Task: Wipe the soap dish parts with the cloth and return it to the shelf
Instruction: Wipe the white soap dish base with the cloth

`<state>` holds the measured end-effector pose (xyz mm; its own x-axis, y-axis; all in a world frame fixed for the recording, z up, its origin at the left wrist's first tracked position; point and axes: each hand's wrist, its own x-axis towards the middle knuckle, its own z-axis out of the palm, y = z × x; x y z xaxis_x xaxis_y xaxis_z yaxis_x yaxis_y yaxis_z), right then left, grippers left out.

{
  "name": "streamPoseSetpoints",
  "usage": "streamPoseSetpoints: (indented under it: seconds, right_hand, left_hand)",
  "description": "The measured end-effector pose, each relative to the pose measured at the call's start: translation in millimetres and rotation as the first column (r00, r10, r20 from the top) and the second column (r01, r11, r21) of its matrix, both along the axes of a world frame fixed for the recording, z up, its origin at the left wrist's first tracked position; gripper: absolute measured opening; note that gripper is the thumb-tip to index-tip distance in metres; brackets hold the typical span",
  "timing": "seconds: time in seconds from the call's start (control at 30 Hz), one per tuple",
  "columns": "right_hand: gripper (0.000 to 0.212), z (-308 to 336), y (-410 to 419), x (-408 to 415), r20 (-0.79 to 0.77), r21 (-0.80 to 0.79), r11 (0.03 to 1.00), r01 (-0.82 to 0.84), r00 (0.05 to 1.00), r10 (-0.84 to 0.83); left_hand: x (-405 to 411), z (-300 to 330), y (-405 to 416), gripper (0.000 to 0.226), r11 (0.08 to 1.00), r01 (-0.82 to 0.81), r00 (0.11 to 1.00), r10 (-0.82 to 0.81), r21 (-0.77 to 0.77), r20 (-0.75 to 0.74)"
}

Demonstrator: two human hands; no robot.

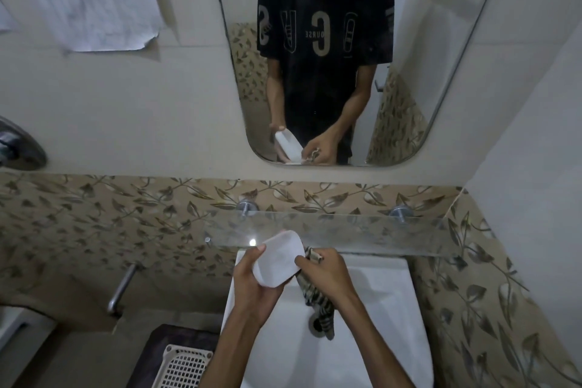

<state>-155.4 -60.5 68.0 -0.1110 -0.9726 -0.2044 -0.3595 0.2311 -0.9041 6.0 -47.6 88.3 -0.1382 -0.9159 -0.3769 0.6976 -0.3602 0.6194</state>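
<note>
A white rounded soap dish part [278,260] is held tilted above the white sink [387,309]. My left hand [253,288] grips it from the left and below, thumb on its upper left edge. My right hand [324,271] grips a striped dark-and-light cloth [316,299] and presses it against the dish's right edge. The cloth's loose end hangs down toward the drain [313,323]. Just behind the dish, the glass shelf [378,235] runs along the wall on two metal pegs.
A mirror [330,57] above the shelf reflects a person and both hands. A metal tap [124,288] sticks out of the patterned tile wall at left. A white perforated basket [184,367] sits low at left on a dark surface.
</note>
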Motion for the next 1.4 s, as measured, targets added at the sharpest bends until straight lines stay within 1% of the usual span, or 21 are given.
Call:
streamPoseSetpoints:
  seconds: [0.07, 0.13, 0.2, 0.23, 0.27, 0.3, 0.33, 0.4, 0.47, 0.53, 0.67, 0.8, 0.9, 0.97, 1.07, 1.1, 1.2, 1.23, 1.33, 1.37, 1.4]
  right_hand:
    - [0.054, 7.4, 2.0, -0.9, 0.06, -0.048, 0.998, 0.038, 0.998, -0.035]
    - [0.051, 18.0, 6.6, -3.0, 0.147, -0.072, 0.99, 0.119, 0.983, -0.108]
    - [0.041, 29.8, 11.1, -7.6, 0.246, -0.117, 0.971, 0.208, 0.953, -0.175]
    - [0.032, 35.9, 12.6, -9.3, 0.291, -0.15, 0.963, 0.226, 0.94, -0.175]
    - [0.025, 42.4, 14.0, -10.5, 0.313, -0.192, 0.955, 0.225, 0.937, -0.157]
    - [0.021, 47.8, 14.5, -10.9, 0.306, -0.248, 0.945, 0.212, 0.943, -0.131]
    - [0.022, 51.9, 13.9, -10.7, 0.26, -0.313, 0.931, 0.19, 0.959, -0.108]
    - [0.026, 56.9, 8.9, -9.1, 0.047, -0.453, 0.885, 0.112, 0.994, -0.102]
    - [0.017, 59.2, 2.5, -6.8, -0.174, -0.543, 0.839, 0.014, 0.976, -0.128]
    - [0.013, 59.5, -3.2, -4.9, -0.267, -0.577, 0.816, -0.02, 0.949, -0.165]
    - [0.021, 62.8, -5.8, -2.7, -0.268, -0.601, 0.798, 0.038, 0.931, -0.247]
    - [0.014, 70.1, -7.3, 4.6, -0.186, -0.614, 0.783, 0.105, 0.944, -0.272]
    - [0.023, 76.6, -8.5, 15.7, -0.198, -0.596, 0.802, 0.041, 0.96, -0.196]
    - [0.022, 82.6, -16.3, 8.4, -0.24, -0.604, 0.796, 0.023, 0.948, -0.21]
    - [0.018, 87.1, -25.0, -2.1, -0.19, -0.6, 0.789, 0.131, 0.935, -0.3]
    - [0.017, 87.3, -22.7, 3.3, -0.171, -0.59, 0.795, 0.14, 0.941, -0.293]
    - [0.017, 83.1, -13.4, 18.7, -0.194, -0.613, 0.79, 0.018, 0.966, -0.173]
    - [0.017, 84.9, -15.1, 15.8, -0.207, -0.614, 0.789, 0.007, 0.963, -0.17]
    - [0.021, 88.7, -21.2, 1.6, -0.12, -0.586, 0.8, 0.128, 0.963, -0.242]
    - [0.021, 90.3, -18.1, 4.5, -0.099, -0.575, 0.808, 0.132, 0.969, -0.228]
    - [0.02, 91.2, -12.3, 11.4, -0.11, -0.575, 0.814, 0.081, 0.978, -0.176]
  left_hand:
    - [-5.1, 11.4, -6.1, 0.074, 0.997, -0.077, 0.997, 0.077, 0.011, 0.012]
    - [-8.2, 20.3, -12.5, 0.064, 0.99, -0.139, 0.99, 0.139, 0.002, -0.003]
    - [-9.6, 27.1, -19.5, 0.04, 0.984, -0.174, 0.985, 0.174, -0.046, 0.001]
    - [-10.8, 31.2, -21.8, 0.027, 0.983, -0.162, 0.986, 0.164, -0.083, 0.022]
    - [-12.4, 35.6, -24.0, 0.022, 0.983, -0.135, 0.989, 0.142, -0.123, 0.051]
    - [-14.1, 40.0, -26.0, 0.023, 0.983, -0.099, 0.99, 0.113, -0.152, 0.081]
    - [-15.6, 45.6, -27.1, 0.026, 0.984, -0.053, 0.992, 0.071, -0.168, 0.101]
    - [-18.9, 56.6, -29.5, 0.046, 0.981, 0.046, 0.992, -0.022, -0.19, 0.125]
    - [-22.6, 66.2, -31.6, 0.07, 0.961, 0.144, 0.979, -0.103, -0.237, 0.175]
    - [-25.3, 73.0, -35.3, 0.078, 0.941, 0.189, 0.965, -0.125, -0.282, 0.23]
    - [-24.3, 81.4, -43.2, 0.076, 0.911, 0.224, 0.956, -0.137, -0.345, 0.259]
    - [-31.5, 90.9, -47.9, 0.082, 0.906, 0.241, 0.958, -0.166, -0.348, 0.232]
    - [-35.0, 97.8, -55.4, 0.092, 0.901, 0.233, 0.962, -0.158, -0.366, 0.223]
    - [-33.1, 102.0, -57.9, 0.101, 0.886, 0.248, 0.964, -0.184, -0.391, 0.194]
    - [-36.1, 106.1, -56.8, 0.098, 0.856, 0.278, 0.958, -0.215, -0.436, 0.19]
    - [-38.2, 106.7, -57.0, 0.1, 0.854, 0.274, 0.958, -0.204, -0.442, 0.201]
    - [-38.9, 110.2, -56.8, 0.114, 0.852, 0.28, 0.955, -0.198, -0.443, 0.222]
    - [-37.8, 111.4, -56.7, 0.114, 0.848, 0.285, 0.954, -0.207, -0.448, 0.215]
    - [-38.9, 115.5, -56.1, 0.114, 0.831, 0.297, 0.954, -0.233, -0.47, 0.191]
    - [-40.2, 115.8, -56.1, 0.114, 0.832, 0.296, 0.953, -0.226, -0.469, 0.2]
    - [-40.6, 115.7, -55.2, 0.113, 0.836, 0.297, 0.951, -0.218, -0.462, 0.217]
